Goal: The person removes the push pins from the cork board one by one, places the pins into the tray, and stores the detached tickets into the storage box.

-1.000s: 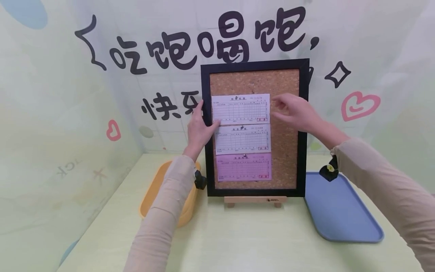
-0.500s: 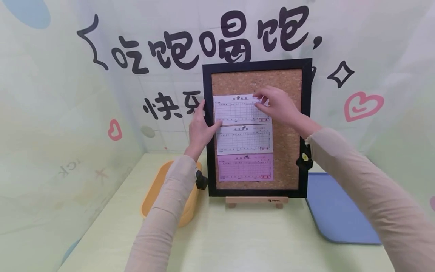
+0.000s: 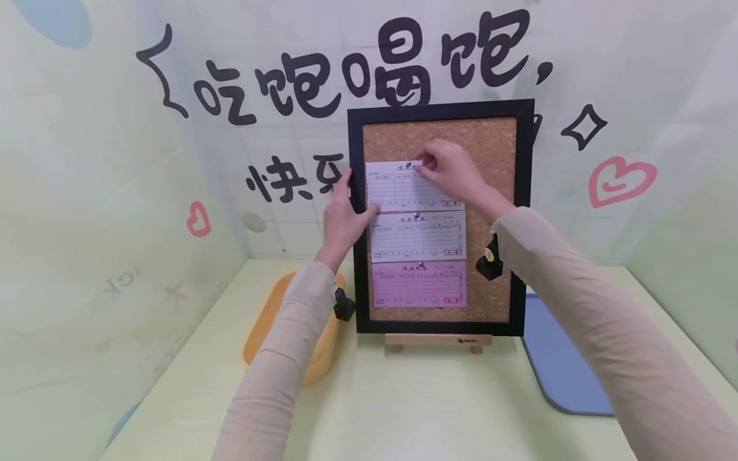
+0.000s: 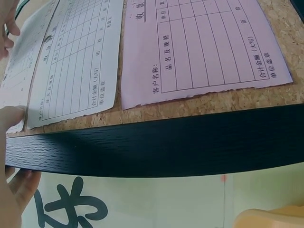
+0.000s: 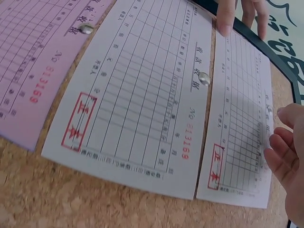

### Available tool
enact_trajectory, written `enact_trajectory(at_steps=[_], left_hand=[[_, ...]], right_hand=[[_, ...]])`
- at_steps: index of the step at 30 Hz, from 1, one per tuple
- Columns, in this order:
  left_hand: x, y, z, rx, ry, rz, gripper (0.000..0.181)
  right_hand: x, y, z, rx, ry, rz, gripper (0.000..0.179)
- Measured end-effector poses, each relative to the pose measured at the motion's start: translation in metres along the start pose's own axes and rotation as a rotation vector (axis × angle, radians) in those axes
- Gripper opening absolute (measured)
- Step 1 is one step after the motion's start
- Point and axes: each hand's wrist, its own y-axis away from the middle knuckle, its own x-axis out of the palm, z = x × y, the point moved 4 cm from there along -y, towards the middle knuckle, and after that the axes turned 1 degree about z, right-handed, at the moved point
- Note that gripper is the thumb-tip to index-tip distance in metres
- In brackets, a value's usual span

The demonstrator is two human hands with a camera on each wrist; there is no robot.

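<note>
A black-framed cork board (image 3: 392, 137) stands upright on a small wooden easel (image 3: 438, 339). Pinned on it, one above another, are a white receipt slip (image 3: 398, 189) on top, a second white slip (image 3: 418, 238) and a pink slip (image 3: 421, 288). My left hand (image 3: 343, 221) grips the frame's left side, thumb at the top slip's lower left corner and fingers behind. Over the top slip's upper edge is my right hand (image 3: 452, 169), fingers bent. In the right wrist view its thumb (image 5: 288, 114) lies close to the top slip's pushpin (image 5: 269, 109), apparently without pinching it.
On the table left of the board is a yellow basket (image 3: 271, 307), partly behind the left forearm. A blue tray (image 3: 567, 365) lies to the right, partly covered by the right forearm. Behind the board hangs a backdrop (image 3: 300, 224) with large black characters.
My right hand has moved left from beside the board's right part to near the top slip's pushpin. My left hand keeps its grip on the frame.
</note>
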Motion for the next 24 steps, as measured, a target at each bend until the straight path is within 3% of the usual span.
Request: enact_trajectory(at_steps=[14,24], left_hand=[[0.0,0.0,0.0,0.0,0.007,0.008,0.081],[0.0,0.001,0.001,0.008,-0.003,0.006,0.08]], right_hand=[[0.016,-0.006,0.0,0.029,0.058,-0.09,0.016],[0.017,-0.01,0.001,0.056,0.079,-0.104,0.016]])
